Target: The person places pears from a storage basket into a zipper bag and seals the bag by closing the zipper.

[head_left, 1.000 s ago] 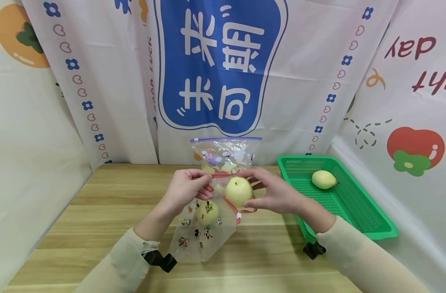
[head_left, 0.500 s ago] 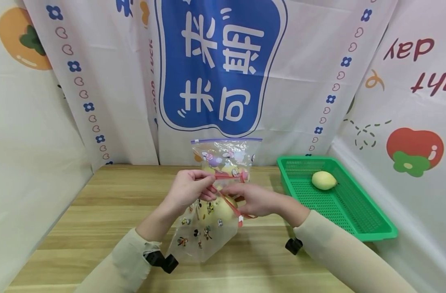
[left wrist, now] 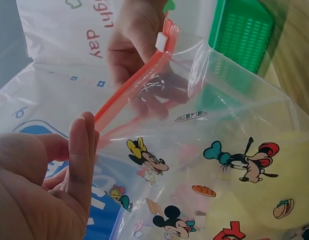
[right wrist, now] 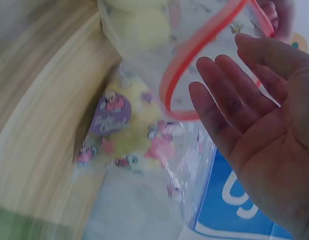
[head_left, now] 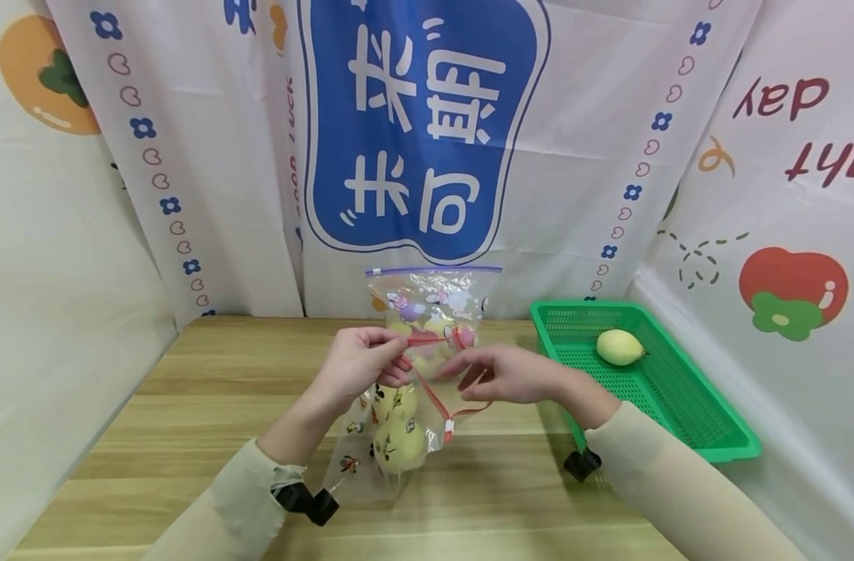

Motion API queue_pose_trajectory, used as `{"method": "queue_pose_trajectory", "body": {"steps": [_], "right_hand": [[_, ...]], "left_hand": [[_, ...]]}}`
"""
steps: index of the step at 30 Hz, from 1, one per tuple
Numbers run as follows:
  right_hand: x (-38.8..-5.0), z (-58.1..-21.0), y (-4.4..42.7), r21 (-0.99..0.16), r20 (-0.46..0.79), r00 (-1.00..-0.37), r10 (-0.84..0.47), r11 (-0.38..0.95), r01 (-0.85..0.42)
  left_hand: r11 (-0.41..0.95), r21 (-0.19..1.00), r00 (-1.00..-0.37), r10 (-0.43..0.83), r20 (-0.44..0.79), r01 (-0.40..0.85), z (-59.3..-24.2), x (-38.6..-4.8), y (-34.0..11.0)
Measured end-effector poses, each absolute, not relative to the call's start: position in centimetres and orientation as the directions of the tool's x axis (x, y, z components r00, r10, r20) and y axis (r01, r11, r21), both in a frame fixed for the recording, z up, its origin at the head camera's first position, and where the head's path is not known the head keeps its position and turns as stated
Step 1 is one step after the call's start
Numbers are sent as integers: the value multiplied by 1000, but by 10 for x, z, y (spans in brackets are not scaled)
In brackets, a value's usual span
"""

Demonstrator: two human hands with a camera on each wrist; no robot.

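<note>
My left hand (head_left: 360, 362) pinches the red zip edge of a clear zip bag (head_left: 360, 471) printed with cartoon figures. Two pale yellow pears (head_left: 402, 446) lie inside it, one above the other, low in the bag. The bag's mouth gapes, and its white slider (left wrist: 162, 42) sits at the far end of the red strip. At that mouth, on the right, hovers my right hand (head_left: 514, 374). Its fingers (right wrist: 229, 95) are loosely spread and hold nothing, as the right wrist view shows.
Behind stands a second zip bag (head_left: 434, 282) with a purple strip, holding yellow fruit. To the right, a green basket (head_left: 732, 448) contains one pear (head_left: 619, 347). Printed cloth (head_left: 245, 179) hangs behind the wooden table (head_left: 188, 413).
My right hand carried a pear into the bag, let go of it, and drew back right. The pear now rests lower in the bag. My left hand has stayed at the zip edge.
</note>
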State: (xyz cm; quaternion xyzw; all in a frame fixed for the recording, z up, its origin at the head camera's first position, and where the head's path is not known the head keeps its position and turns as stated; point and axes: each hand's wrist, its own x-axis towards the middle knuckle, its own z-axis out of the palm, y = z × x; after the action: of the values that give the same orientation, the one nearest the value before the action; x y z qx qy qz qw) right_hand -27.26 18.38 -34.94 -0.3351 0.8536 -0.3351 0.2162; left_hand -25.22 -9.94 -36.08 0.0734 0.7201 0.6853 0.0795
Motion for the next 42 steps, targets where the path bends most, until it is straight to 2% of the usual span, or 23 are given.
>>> {"method": "queue_pose_trajectory", "body": {"steps": [8, 16, 20, 31, 42], "right_hand": [[-288, -349, 228, -743, -48, -767, -640, 536, -401], [-308, -346, 287, -742, 16, -887, -462, 590, -320], [-319, -348, 317, -722, 19, -925, -379, 635, -275], [-348, -365, 380, -682, 7, -968, -252, 706, -188], [-366, -377, 424, -579, -109, -981, -161, 812, -68]], "left_hand": [[53, 999, -975, 220, -19, -8, -365, -250, -104], [46, 999, -973, 230, -16, -5, -364, -249, -105], [53, 999, -974, 224, -20, -8, -363, -249, -107], [66, 998, -973, 229, -25, -10, -364, -246, -113], [62, 998, -972, 232, -24, -10, -363, -248, -111]]}}
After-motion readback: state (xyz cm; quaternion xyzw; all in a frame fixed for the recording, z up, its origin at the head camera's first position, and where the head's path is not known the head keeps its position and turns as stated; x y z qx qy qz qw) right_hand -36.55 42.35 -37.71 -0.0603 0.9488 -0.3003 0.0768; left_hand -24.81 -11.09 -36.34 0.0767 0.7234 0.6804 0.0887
